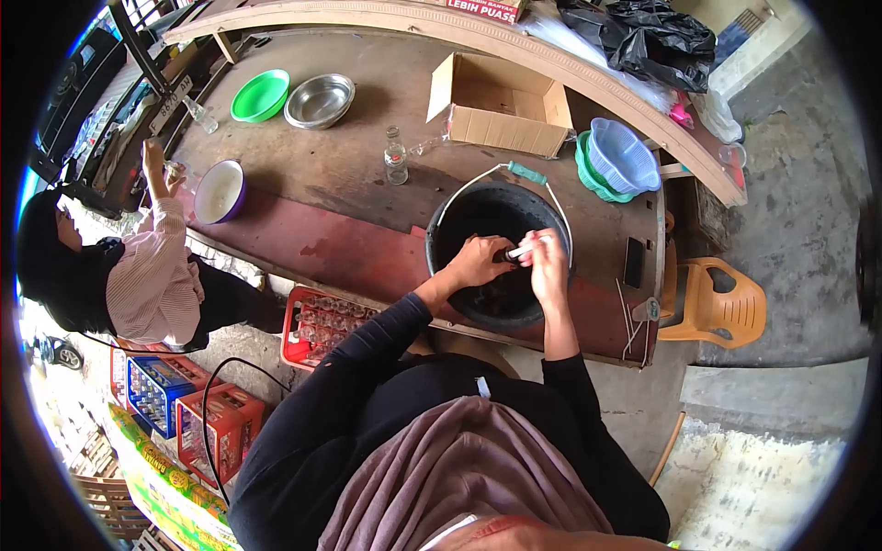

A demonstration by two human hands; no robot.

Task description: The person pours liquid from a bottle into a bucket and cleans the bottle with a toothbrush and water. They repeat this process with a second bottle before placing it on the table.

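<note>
Over the black bucket (446, 243) both of my hands are close together. My left hand (480, 261) is wrapped round a dark object (506, 255), too small and covered to name. The fingers of my right hand (548, 262) pinch a thin white object (521, 250) that meets the dark one. The inside of the bucket is dark, and what lies in it cannot be made out. A clear glass bottle (396, 158) stands upright on the table beyond the bucket, to its left.
On the table (322, 202) are a green basin (260, 96), a metal bowl (319, 100), a white bowl (219, 193), an open carton (505, 96), plastic baskets (620, 158) and a phone (634, 263). A co-worker (152, 266) stands left, near a red bottle crate (317, 326).
</note>
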